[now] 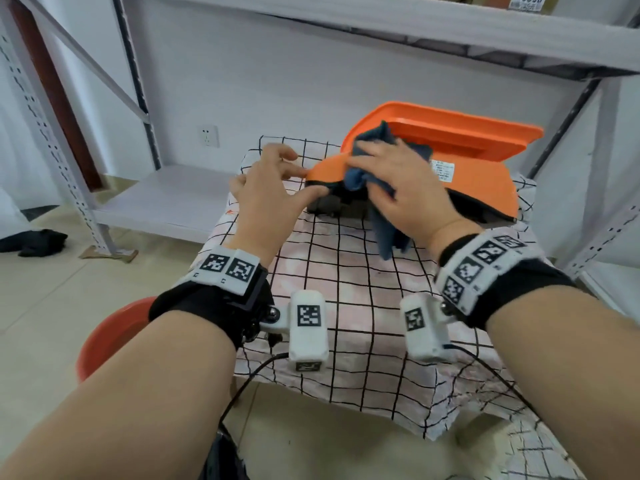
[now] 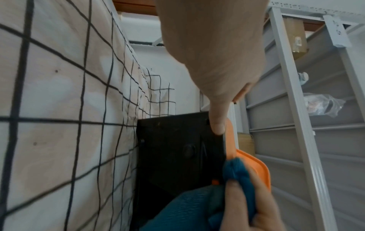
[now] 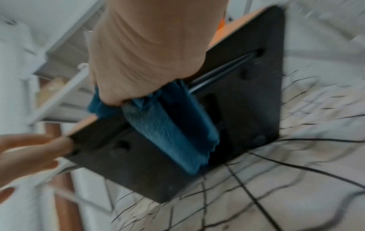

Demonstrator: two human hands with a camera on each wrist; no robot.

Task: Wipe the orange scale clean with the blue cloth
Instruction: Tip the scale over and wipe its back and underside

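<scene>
Between the two hands, the orange scale [image 1: 481, 174] is being held tipped up on the checked cloth [image 1: 346, 289], its black underside [image 2: 177, 148] turned toward the person and its orange tray [image 1: 450, 133] raised on the far side. Its long axis is running across from left hand to right hand, the raised near edge being the line along which the wipe is being made.

That edge's left corner is being steadied by the left hand [image 1: 266, 188], the thumb [image 2: 217, 125] being pressed against the black base and a fingertip being laid on the orange rim, so the corner is being pinched lightly. The blue cloth [image 1: 356, 174] is being clutched in the right hand [image 1: 405, 188], fingers curled round the bunched fabric, which is being pressed over the edge just beside the left fingertips; a loose tail is hanging down over the underside.

The right hand is judged the working one: the unwiped run of the edge is lying to its right, away from the left hand, so the next stroke is likely being called for in that direction. The right wrist view is blurred.
</scene>
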